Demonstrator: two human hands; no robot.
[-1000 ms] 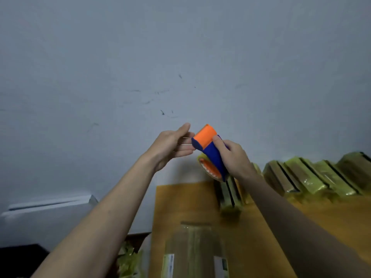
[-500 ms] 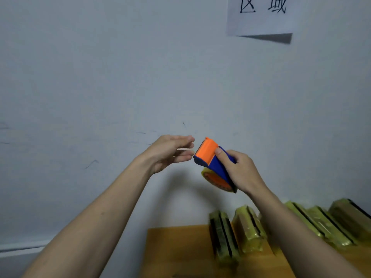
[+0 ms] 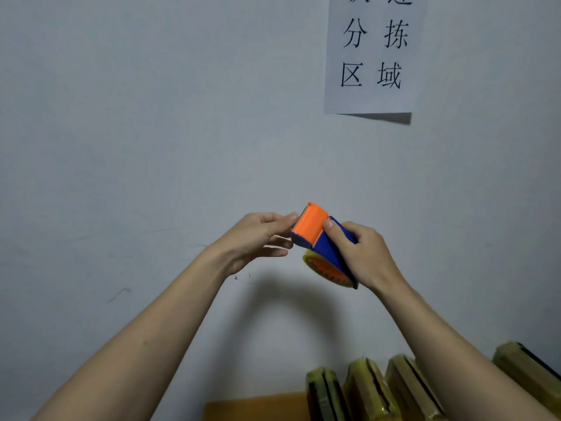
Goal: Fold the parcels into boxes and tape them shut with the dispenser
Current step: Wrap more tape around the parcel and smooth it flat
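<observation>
A blue and orange tape dispenser (image 3: 321, 238) with a clear tape roll is held up in front of the wall. My right hand (image 3: 361, 253) grips its blue body, thumb on the orange cutter end. My left hand (image 3: 258, 238) reaches in from the left, and its fingertips touch the orange end at the blade edge. Whether those fingers pinch tape cannot be made out. Several tape-wrapped parcels (image 3: 364, 390) stand on edge in a row at the bottom right.
A wooden table (image 3: 255, 407) shows only as a strip at the bottom edge. The grey wall (image 3: 151, 147) fills most of the view, with a paper sign (image 3: 372, 53) bearing printed characters at the upper right.
The view has tilted upward, so the table and parcels sank toward the bottom and the sign came into sight. My left fingertips have closed in onto the dispenser's orange end.
</observation>
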